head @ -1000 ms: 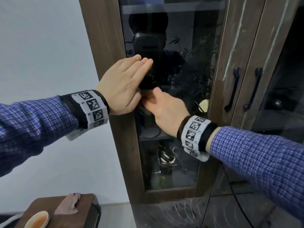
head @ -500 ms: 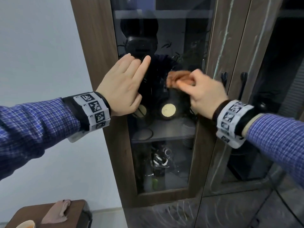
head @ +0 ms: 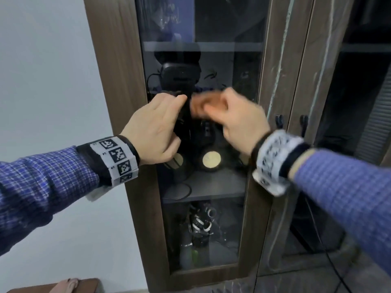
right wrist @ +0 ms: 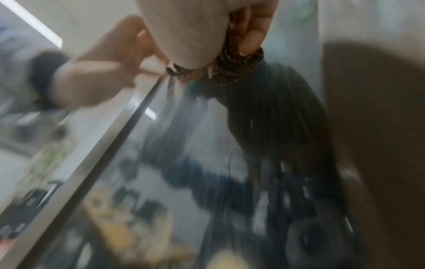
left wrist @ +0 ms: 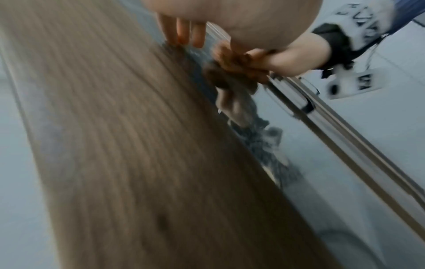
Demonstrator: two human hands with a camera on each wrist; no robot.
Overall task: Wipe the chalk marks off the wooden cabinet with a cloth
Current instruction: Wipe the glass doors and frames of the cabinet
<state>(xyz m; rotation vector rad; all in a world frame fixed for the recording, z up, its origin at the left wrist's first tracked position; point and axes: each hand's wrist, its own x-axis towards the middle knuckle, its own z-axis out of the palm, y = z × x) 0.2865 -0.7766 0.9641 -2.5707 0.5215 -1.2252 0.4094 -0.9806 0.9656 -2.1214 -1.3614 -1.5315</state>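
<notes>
**Cloth held at the glass, chalk lines waiting on the right**

The tall dark brown wooden cabinet [head: 118,66] fills the middle and right of the head view. Its big glass door [head: 211,218] shows dark things on shelves inside. On the wooden strips in the upper right run pale, long chalk marks [head: 282,45]. They look unwiped, so I think most of the job is left.

The person's right hand [head: 239,121] is in the middle of the head view, in front of the glass. Its fingers are curled tight round a small scrunched brown cloth [head: 206,105], with the thumb pinching it. I think it is bunched so it makes a firm pad for rubbing. It is blurry, so I cannot tell if it touches the glass.

The left hand [head: 154,132] is just left of it, at the left edge of the glass. It holds nothing. Its fingers bend a little, with the tips near the cloth. Maybe it is there to keep the door steady.

In the lower left corner, a pinkish rag [head: 66,285] lies on a brown wooden table [head: 88,287].
</notes>
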